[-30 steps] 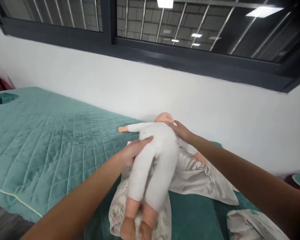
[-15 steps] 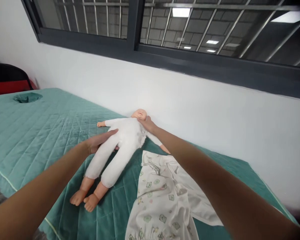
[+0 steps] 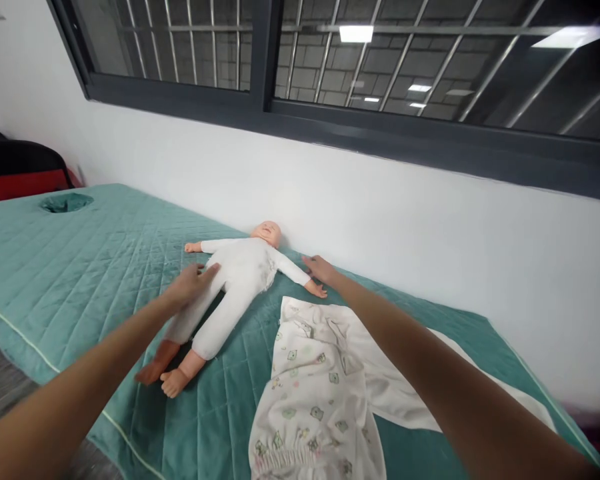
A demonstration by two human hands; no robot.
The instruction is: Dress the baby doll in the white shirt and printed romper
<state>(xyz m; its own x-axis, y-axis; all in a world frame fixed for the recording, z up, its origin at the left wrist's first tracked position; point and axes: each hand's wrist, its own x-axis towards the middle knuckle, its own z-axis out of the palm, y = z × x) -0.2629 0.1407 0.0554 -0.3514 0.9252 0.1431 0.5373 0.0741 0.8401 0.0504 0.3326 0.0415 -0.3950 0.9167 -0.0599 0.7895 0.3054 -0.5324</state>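
A baby doll (image 3: pixel 245 263) with a white cloth body and plastic head, hands and feet lies on its back on the green quilted cover (image 3: pixel 130 267), arms spread. My left hand (image 3: pixel 193 283) is at the doll's hip and thigh on the left side, fingers apart and not wrapped around it. Over by the doll's arm on the right, my right hand (image 3: pixel 323 268) hovers with fingers apart and holds nothing. White baby trousers (image 3: pixel 315 400) with a small animal print lie spread in front of the doll, partly hidden by my right forearm.
A white wall (image 3: pixel 380 220) runs along the far side of the bed, below a dark-framed window (image 3: pixel 260 113) with metal bars behind it. The cover has a round hole (image 3: pixel 66 203) at the far left. A black and red chair (image 3: pixel 23 170) stands beyond.
My right hand has left the doll's neck and shoulder and moved right, beside its arm. The left hand has come up from the doll's side onto its hip. The doll's head lies flatter.
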